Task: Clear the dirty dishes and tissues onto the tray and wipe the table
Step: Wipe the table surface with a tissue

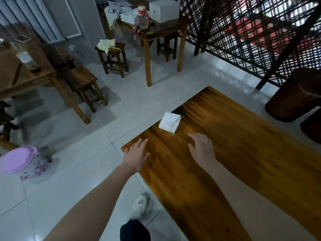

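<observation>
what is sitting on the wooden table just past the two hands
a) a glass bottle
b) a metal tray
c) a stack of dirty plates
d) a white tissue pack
d: a white tissue pack lies near the table's left edge, just beyond the open left hand and right hand, neither of which touches it.

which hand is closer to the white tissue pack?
Right. The right hand is just short of the tissue pack, to its right; the left hand is farther off, to its left, at the table edge.
</observation>
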A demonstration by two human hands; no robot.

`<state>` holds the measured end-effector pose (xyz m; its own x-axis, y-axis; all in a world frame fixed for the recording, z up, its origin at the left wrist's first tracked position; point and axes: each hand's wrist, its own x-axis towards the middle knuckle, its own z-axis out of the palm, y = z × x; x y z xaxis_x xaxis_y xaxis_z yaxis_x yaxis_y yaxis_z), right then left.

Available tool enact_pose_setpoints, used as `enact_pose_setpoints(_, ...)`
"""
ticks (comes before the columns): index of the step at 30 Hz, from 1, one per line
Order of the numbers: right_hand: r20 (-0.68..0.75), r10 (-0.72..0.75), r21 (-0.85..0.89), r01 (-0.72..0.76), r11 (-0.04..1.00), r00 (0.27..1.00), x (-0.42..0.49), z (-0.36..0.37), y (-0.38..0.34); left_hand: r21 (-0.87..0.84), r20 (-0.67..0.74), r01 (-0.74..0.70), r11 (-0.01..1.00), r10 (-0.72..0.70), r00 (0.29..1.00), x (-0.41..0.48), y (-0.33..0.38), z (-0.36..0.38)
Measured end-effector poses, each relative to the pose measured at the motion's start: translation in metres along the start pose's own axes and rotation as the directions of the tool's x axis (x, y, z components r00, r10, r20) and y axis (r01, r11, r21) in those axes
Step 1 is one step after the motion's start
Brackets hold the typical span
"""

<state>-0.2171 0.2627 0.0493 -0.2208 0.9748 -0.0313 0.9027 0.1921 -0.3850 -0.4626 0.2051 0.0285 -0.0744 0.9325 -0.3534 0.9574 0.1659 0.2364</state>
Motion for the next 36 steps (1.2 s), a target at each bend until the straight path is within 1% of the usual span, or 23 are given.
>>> enact_pose_setpoints(3,0.034,0.087,-0.018,-0.086,0.996,0.996,0.021,0.015,0.000,-0.006,0.039,-0.043,0.999,0.043,0.998,0.037,-0.009,-0.003)
enact_pose_setpoints(5,0.050,0.183,-0.014,-0.182,0.983,0.982,0.039,0.026,-0.005,-0.022,0.058,-0.107,0.994,0.108,0.992,0.068,-0.015,-0.012)
enact_pose_setpoints(7,0.045,0.231,0.006,-0.232,0.973,0.972,0.055,0.035,-0.012,-0.029,0.060,-0.165,0.986,0.166,0.984,0.098,-0.019,-0.022)
enact_pose_setpoints(12,0.062,0.290,0.036,-0.293,0.956,0.955,0.096,0.060,-0.034,-0.026,0.117,-0.263,0.964,0.265,0.957,0.159,-0.029,-0.042)
enact_pose_setpoints(20,0.097,0.391,0.076,-0.399,0.914,0.915,0.147,0.079,-0.052,-0.015,0.193,-0.362,0.932,0.358,0.913,0.233,-0.035,-0.045)
enact_pose_setpoints(29,0.012,0.477,0.142,-0.473,0.869,0.879,0.176,0.081,-0.052,-0.050,0.213,-0.510,0.859,0.508,0.835,0.274,-0.013,-0.029)
enact_pose_setpoints(33,-0.009,0.457,0.111,-0.454,0.884,0.889,0.177,0.075,-0.054,-0.042,0.224,-0.541,0.840,0.535,0.814,0.283,-0.007,-0.020)
enact_pose_setpoints(36,-0.022,0.451,0.136,-0.444,0.885,0.892,0.177,0.068,-0.058,-0.041,0.226,-0.561,0.827,0.554,0.801,0.287,-0.005,-0.018)
